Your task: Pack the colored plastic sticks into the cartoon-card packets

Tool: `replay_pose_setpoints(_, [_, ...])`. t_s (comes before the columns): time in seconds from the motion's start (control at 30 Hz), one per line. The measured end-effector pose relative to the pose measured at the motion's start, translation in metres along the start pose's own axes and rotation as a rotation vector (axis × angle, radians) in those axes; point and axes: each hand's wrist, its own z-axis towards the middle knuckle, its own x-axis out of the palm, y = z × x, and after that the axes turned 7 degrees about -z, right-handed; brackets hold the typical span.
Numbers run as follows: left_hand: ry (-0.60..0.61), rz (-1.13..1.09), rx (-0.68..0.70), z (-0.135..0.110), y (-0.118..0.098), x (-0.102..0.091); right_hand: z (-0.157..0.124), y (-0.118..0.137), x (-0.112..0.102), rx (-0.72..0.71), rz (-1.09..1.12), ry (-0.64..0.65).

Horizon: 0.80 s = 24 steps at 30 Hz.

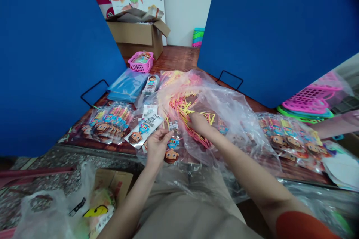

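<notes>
My left hand pinches the top edge of a small clear plastic pouch printed with a cartoon face. Beside it, several flat printed pouches lie in a pile. My right hand is down among thin yellow and pink sticks, its fingers curled and partly hidden, so what they hold cannot be made out. The sticks lie loose in a large clear plastic bag spread open on the dark wooden table. Filled pouches are laid out at the left, sticks showing through.
Blue panels with wire feet flank the table. At the back stand a pink basket and an open cardboard box. More filled pouches lie at right, near stacked baskets and another person's arm. Plastic bags hang below left.
</notes>
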Motion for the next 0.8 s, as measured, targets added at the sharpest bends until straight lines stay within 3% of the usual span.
replay_pose_setpoints(0.1, [0.004, -0.022, -0.017, 0.001, -0.001, 0.0, 0.0, -0.02, -0.001, -0.013, 0.128, -0.086])
replay_pose_setpoints(0.2, [0.012, -0.022, -0.026, 0.002, 0.0, 0.002, -0.001, -0.035, 0.002, -0.055, 0.512, -0.187])
replay_pose_setpoints(0.33, [0.029, -0.039, -0.055, 0.002, 0.0, 0.006, -0.007, -0.04, 0.007, -0.109, 0.911, -0.215])
replay_pose_setpoints(0.6, [0.066, 0.034, 0.005, 0.006, -0.003, 0.012, -0.014, -0.032, 0.016, -0.116, 0.831, -0.428])
replay_pose_setpoints(0.8, [0.066, 0.036, -0.021, 0.005, -0.003, 0.018, -0.014, -0.03, 0.02, -0.093, 0.881, -0.425])
